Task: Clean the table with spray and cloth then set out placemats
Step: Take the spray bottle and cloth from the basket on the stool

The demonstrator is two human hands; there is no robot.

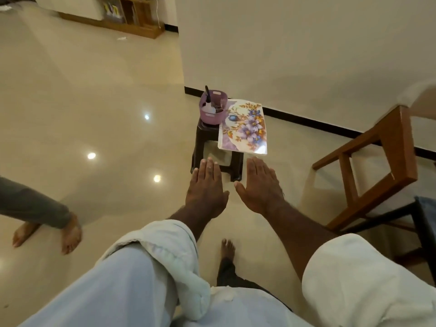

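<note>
Placemats: floral print in purple, blue and orange on a pale ground; lying flat on the right part of the stool top, with the near and right edges overhanging the stool. How many sheets are in the stack cannot be told.
Spray bottle: white body, dark nozzle; standing upright inside the basket.
Basket: purple plastic with a perforated wall; on the left part of the stool top, touching the far-left edge of the placemats. Other small dark contents are too small to identify.
Stool: dark plastic; standing on the floor near the wall.
Left hand: grip released; palm down, fingers straight and together, held in the air on the near side of the stool, touching nothing.
Right hand: grip released; palm down, fingers straight, thumb spread toward the left hand, fingertips just short of the near edge of the placemats, no contact.
Sleeves: pale fabric, rolled up above both forearms.
Worktop: wooden frame and leg visible at the right, well apart from the stool.
Floor: glossy cream tile with light reflections.
Wearer's foot: bare, on the floor below the hands.
Second person: two bare feet and a grey trouser leg at the left edge.
Shelf unit: wooden, against the far wall at the upper left.
</note>
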